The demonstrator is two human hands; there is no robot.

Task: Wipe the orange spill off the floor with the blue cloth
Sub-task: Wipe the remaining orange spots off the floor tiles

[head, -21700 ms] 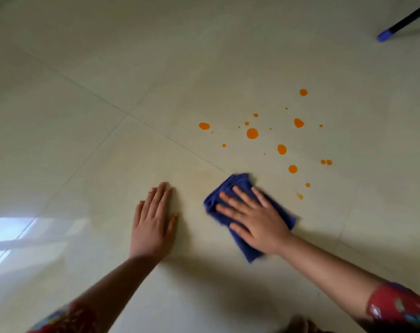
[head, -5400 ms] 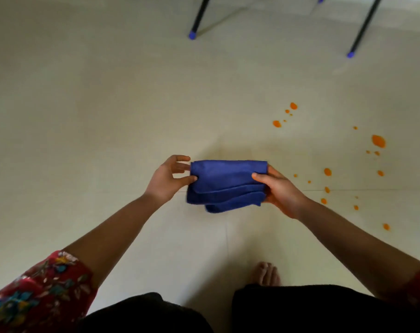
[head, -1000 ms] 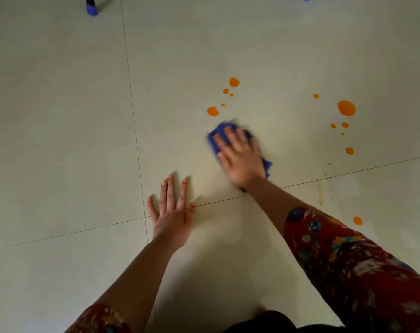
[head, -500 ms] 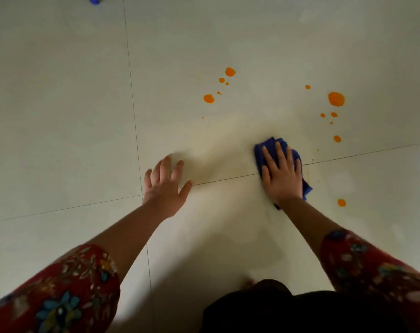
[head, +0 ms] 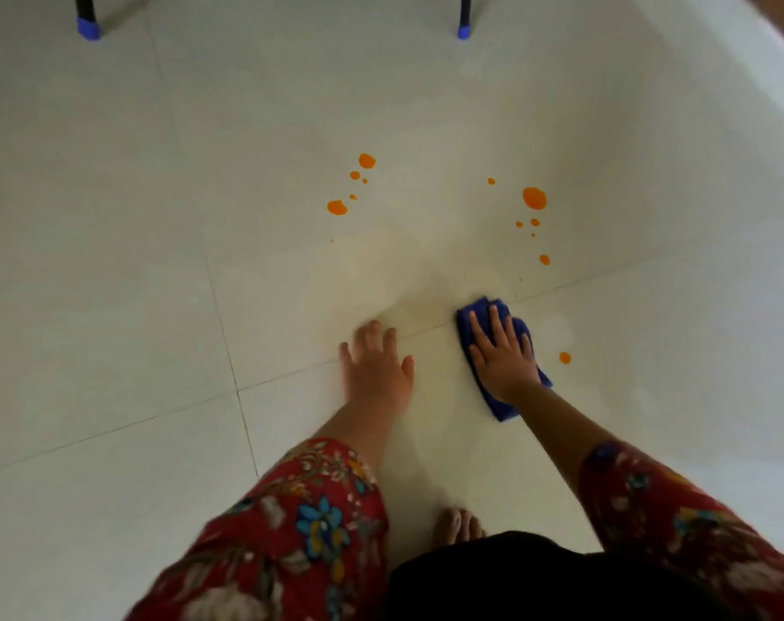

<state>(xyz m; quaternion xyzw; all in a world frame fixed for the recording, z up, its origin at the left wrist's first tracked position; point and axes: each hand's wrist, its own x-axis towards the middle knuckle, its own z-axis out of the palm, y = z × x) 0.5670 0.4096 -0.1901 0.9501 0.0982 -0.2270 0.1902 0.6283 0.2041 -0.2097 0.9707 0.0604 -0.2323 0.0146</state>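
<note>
The folded blue cloth [head: 482, 309] lies on the pale tiled floor across a grout line. My right hand [head: 502, 354] presses flat on it with straight, spread fingers. To its left my left hand [head: 376, 367] rests flat on the bare tile. Orange drops remain beyond the cloth: a left cluster [head: 337, 207] with another drop [head: 366, 160] above it, a right cluster led by a large drop [head: 534, 198], and a single drop [head: 565, 357] just right of the cloth. A faint yellowish smear covers the tile between the hands and the drops.
Two dark furniture legs with blue caps stand at the far edge, one far left [head: 87, 26], one further right [head: 464, 31]. My bare foot [head: 457, 524] shows near the bottom, between my red floral sleeves and dark clothing.
My right hand has drawn the cloth back toward me from the left orange cluster to the grout line. My left hand has shifted closer to the cloth. The view has tilted up.
</note>
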